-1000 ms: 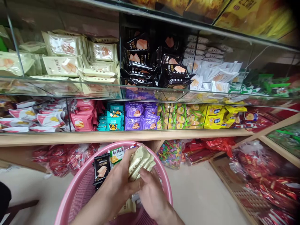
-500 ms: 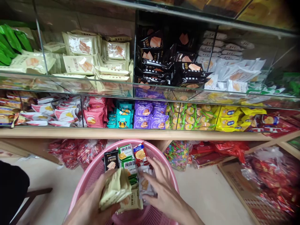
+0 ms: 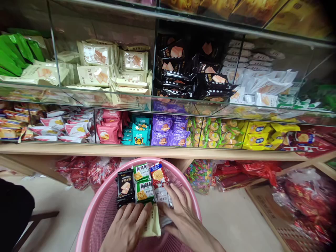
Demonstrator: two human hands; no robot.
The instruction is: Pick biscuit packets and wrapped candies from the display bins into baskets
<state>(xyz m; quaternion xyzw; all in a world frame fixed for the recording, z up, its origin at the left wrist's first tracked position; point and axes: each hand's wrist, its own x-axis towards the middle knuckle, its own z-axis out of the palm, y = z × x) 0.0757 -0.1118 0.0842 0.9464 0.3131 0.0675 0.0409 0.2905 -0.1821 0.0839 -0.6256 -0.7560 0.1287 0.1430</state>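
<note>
The left hand (image 3: 127, 224) reaches down into the pink basket (image 3: 88, 218), its fingers bent and close together, tips pointing down. Whether they grip anything cannot be told, since the fingers themselves hide it. The cream packet (image 3: 152, 224) lies just beside the left index finger, between the two hands, its near end showing.

The right hand (image 3: 183, 218) is open, fingers parted and lightly bent over the white packet (image 3: 162, 196), which lies just past and partly under them.

Beyond the left fingertips, the black packet (image 3: 125, 185) stands nearest on the left, with the lower green packet (image 3: 145, 190) to its right and the upper green packet (image 3: 141, 172) farther off behind that. The red packet (image 3: 159, 174) lies beyond the right fingertips, to the right of the green ones.

Well past all the fingers, the shelf edge (image 3: 126, 149) runs across, and above it sit the purple packets (image 3: 170, 130), teal packets (image 3: 141, 133) and pink packets (image 3: 108, 131).
</note>
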